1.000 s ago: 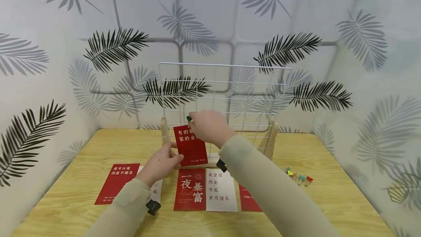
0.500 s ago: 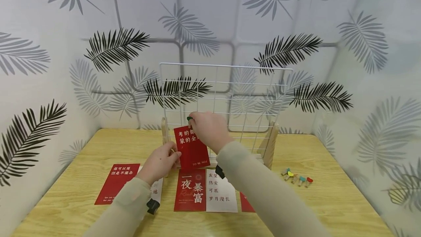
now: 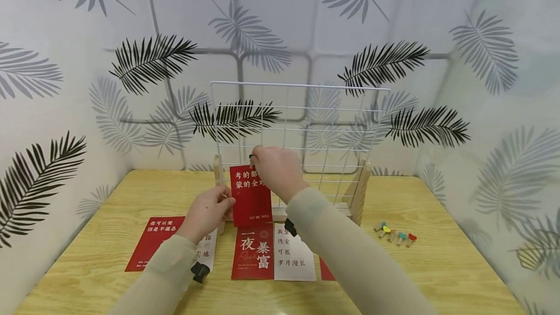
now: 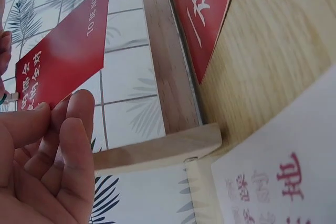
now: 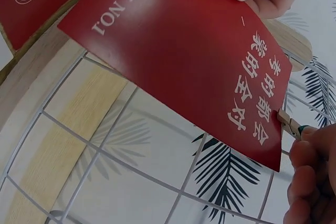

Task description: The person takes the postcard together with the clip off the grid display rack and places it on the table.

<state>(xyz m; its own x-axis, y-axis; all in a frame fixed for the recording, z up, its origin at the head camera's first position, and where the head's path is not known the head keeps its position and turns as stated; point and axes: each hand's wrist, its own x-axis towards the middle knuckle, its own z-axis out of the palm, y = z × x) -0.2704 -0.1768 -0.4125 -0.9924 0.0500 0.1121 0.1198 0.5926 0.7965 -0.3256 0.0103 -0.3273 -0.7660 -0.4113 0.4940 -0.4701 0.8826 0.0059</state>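
Note:
A red card with white lettering is held up at the lower left of a white wire grid rack. My left hand pinches its left edge between thumb and fingers, as the left wrist view also shows. At the card's top edge, my right hand pinches a small wooden clothespin with a green ornament. In the right wrist view the clothespin's tip bites on the card's edge, close to the grid wires. The right hand covers the card's upper right corner in the head view.
Wooden feet support the rack. Several red and white cards lie in front, among them a red one and a white one. A red card lies at left. Several clothespins with coloured ornaments lie at right.
The red card has turned from a slight tilt to nearly upright, its lower edge shifting left. My left hand has moved a little up and left with it; the right hand stays at the top edge.

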